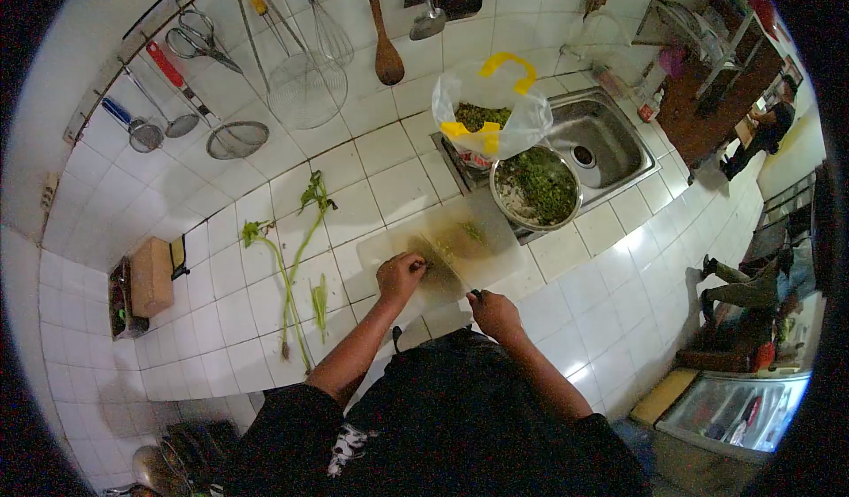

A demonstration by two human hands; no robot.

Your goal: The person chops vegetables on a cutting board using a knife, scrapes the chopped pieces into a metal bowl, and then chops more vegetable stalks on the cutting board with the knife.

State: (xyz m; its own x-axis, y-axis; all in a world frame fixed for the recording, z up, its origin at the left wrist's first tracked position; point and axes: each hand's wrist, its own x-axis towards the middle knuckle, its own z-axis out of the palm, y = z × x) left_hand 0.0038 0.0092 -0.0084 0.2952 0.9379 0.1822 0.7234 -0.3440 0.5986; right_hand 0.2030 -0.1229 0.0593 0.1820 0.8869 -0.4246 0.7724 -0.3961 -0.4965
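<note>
My right hand (pixel 497 314) is closed around the dark handle of a knife (pixel 455 267), whose blade slants up and left over the cutting board (pixel 504 245). Curled over the board's left part is my left hand (pixel 401 278), its fingers closed; whatever they hold is hidden. A few bits of chopped greens (pixel 470 230) lie on the board beyond the blade. Left of the board, long green leafy stalks (pixel 290 280) rest on the white tiles, with a short pale green piece (pixel 319 302) beside them.
Behind the board stand a metal bowl (pixel 577 207) of chopped greens and a plastic bag (pixel 533 112) with yellow handles. A sink (pixel 610 130) lies beyond. Strainers (pixel 239 141) and a wooden spoon (pixel 386 59) hang on the wall. Other people (pixel 752 289) are at far right.
</note>
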